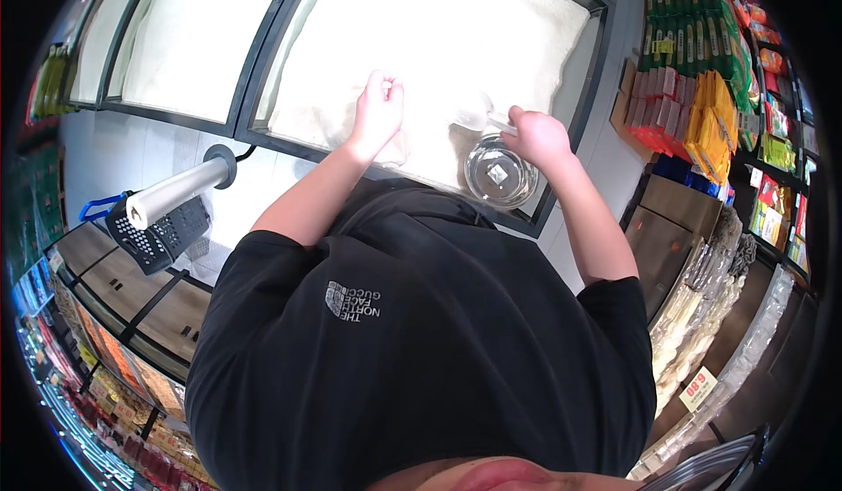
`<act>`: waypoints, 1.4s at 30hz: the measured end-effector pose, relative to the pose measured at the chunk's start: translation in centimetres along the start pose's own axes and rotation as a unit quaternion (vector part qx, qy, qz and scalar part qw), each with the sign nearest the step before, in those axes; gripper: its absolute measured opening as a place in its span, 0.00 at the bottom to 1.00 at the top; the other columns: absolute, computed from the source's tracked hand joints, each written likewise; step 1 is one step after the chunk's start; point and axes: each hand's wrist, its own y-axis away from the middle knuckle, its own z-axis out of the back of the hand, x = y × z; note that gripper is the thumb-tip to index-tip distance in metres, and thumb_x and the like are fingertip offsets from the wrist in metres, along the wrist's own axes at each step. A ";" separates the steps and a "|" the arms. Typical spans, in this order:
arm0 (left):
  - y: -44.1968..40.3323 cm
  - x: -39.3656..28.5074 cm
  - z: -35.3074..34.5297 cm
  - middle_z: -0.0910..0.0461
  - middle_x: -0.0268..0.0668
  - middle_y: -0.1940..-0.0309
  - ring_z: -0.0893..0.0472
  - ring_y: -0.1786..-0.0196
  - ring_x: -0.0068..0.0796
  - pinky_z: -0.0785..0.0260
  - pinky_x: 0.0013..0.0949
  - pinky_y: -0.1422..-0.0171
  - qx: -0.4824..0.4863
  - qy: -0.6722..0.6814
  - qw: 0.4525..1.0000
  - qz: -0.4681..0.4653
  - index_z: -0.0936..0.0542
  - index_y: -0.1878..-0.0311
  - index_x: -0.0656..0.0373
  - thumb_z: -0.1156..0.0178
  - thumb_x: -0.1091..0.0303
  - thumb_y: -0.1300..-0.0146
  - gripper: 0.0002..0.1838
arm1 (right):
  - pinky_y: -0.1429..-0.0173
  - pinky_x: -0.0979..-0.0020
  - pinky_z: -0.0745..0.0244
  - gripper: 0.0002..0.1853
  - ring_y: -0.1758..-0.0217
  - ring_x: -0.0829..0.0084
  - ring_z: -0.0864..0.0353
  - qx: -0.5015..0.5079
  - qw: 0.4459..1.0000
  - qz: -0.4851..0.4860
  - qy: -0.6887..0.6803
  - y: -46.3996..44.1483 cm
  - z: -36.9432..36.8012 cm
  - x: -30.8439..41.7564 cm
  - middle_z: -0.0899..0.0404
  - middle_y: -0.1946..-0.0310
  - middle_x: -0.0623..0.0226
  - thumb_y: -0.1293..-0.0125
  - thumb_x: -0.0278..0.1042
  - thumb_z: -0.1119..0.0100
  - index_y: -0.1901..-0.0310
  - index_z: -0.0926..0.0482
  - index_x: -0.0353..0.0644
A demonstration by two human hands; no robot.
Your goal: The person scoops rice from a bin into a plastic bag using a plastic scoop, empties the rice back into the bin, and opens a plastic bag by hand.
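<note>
Over the bin (294, 145), a scoop (474, 116) between hands (379, 116) (538, 138).

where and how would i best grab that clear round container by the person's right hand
I'd grip the clear round container by its round wall, coming from the person's left. Its curve suits fingers spread around it, and that side looks freer: the right hand is over its far right edge and the dark frame runs close on the near side.

Glare washes out the white contents (438, 35) and blurs the edge of the scoop (474, 112). Curled fingers hide the palm of the left hand (380, 110); the right hand (537, 137) covers the handle's end.
</note>
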 end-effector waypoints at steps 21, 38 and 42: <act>0.8 -1.4 1.1 0.25 0.32 0.80 0.27 0.80 0.20 0.34 0.31 0.75 -0.024 -0.001 0.997 0.073 0.29 0.50 0.60 0.46 0.63 0.23 0.10 | 0.43 0.56 0.19 0.30 0.48 0.51 0.14 0.061 0.975 -0.168 -0.131 -4.0 -10.9 -9.3 0.14 0.53 0.47 0.36 0.60 0.40 0.52 0.15 0.36; 0.9 -2.8 0.2 0.26 0.32 0.81 0.29 0.79 0.19 0.36 0.31 0.73 -0.017 -0.034 0.996 0.079 0.29 0.52 0.60 0.47 0.63 0.22 0.09 | 0.79 0.75 0.37 0.20 0.84 0.82 0.32 -0.015 0.774 -0.177 -0.608 -8.7 -17.6 -5.0 0.26 0.83 0.73 0.34 0.47 0.30 0.77 0.26 0.45; -0.1 -1.8 -0.3 0.26 0.33 0.82 0.28 0.78 0.20 0.35 0.33 0.71 -0.017 -0.038 0.998 0.053 0.29 0.51 0.60 0.47 0.63 0.22 0.10 | 0.80 0.75 0.39 0.21 0.84 0.83 0.33 -0.020 0.787 -0.140 -0.601 -6.3 -14.3 -7.1 0.28 0.83 0.75 0.33 0.46 0.30 0.76 0.27 0.45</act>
